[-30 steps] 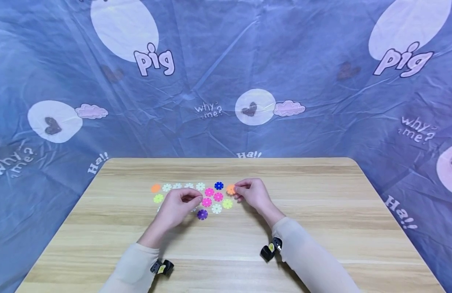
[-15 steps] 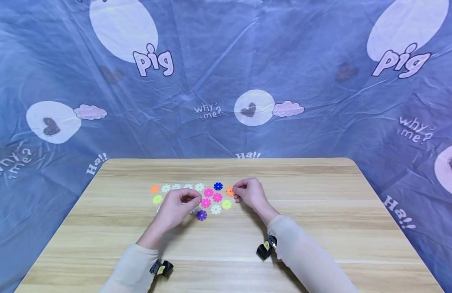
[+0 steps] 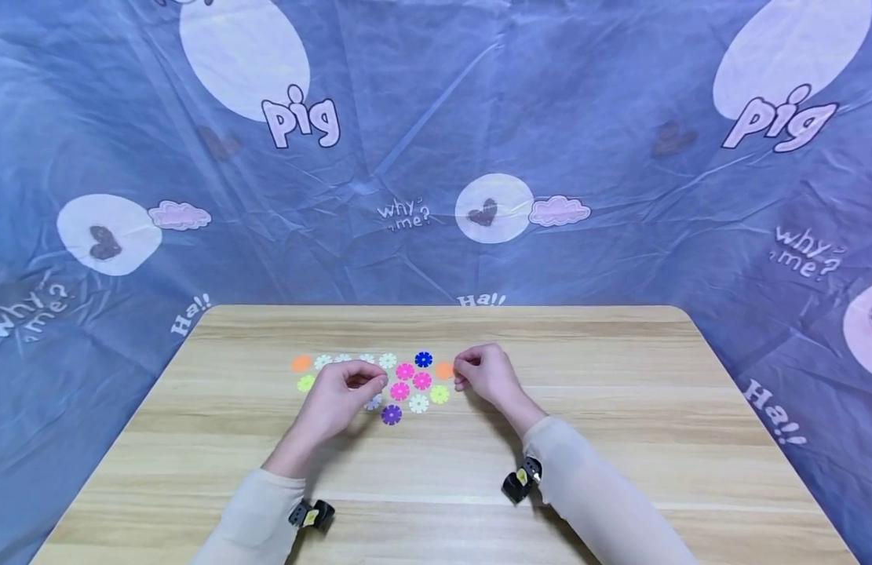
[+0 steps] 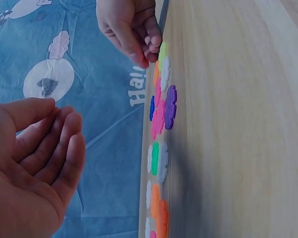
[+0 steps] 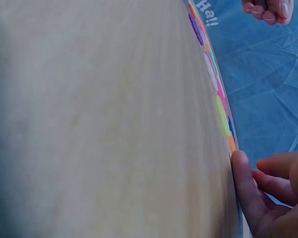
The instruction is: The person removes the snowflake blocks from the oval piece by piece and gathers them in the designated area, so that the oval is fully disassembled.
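My right hand [image 3: 488, 375] is low over the table at the right end of a group of snowflake-shaped plastic discs. Its fingertips are beside an orange disc [image 3: 444, 370], which lies flat; in the right wrist view a gap shows between the thumb [image 5: 242, 173] and forefinger. My left hand [image 3: 342, 396] hovers over the left part of the group, with loosely curled fingers and nothing held, hiding some discs. Near the orange disc lie a dark blue disc [image 3: 423, 359], a yellow-green disc [image 3: 439, 394] and pink discs [image 3: 421, 381].
A purple disc [image 3: 391, 414] and a white disc [image 3: 418, 403] lie toward the front of the group. Another orange disc [image 3: 301, 363] marks its far left corner. The wooden table [image 3: 436, 486] ends at a blue printed cloth [image 3: 407, 157] behind.
My right hand has lowered the right-hand orange disc onto the table and let it go, the fingers now at its edge. The left hand stays in nearly the same place.
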A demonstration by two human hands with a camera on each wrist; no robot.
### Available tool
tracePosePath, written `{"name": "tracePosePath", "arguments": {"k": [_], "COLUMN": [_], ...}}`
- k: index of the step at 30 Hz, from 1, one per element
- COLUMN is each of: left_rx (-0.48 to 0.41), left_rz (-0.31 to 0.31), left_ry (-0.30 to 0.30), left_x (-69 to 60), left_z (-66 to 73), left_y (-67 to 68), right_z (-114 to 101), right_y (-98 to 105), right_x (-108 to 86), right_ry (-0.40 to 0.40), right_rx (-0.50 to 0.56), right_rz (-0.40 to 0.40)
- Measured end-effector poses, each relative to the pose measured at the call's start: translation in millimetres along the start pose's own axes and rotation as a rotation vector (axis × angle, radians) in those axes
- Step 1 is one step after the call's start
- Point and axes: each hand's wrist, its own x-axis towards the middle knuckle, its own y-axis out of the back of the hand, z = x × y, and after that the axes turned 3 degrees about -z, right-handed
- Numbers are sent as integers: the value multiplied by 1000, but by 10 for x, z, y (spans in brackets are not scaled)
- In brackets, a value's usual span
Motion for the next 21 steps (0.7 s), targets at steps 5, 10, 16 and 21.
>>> {"name": "tracePosePath", "arguments": {"k": [5,10,16,21], "left_rx": [-15,-25,-46,-79], "left_rz": [11,48,109,163], "left_ry": [-10,-27,-45,-69], "left_x": [-6,-3,-18,-37], "left_z": [-13,-23,-18,9], "left_y": [26,55,87,99], "right_z": [7,-24,-113,-186], "right_y": [77,206,374,490], "right_x": [-47,-121,-242,-375], "right_ry": [19,36,63,110], "right_rx": [-10,73,193,197], "right_rz": [-16,16,57,106]}}
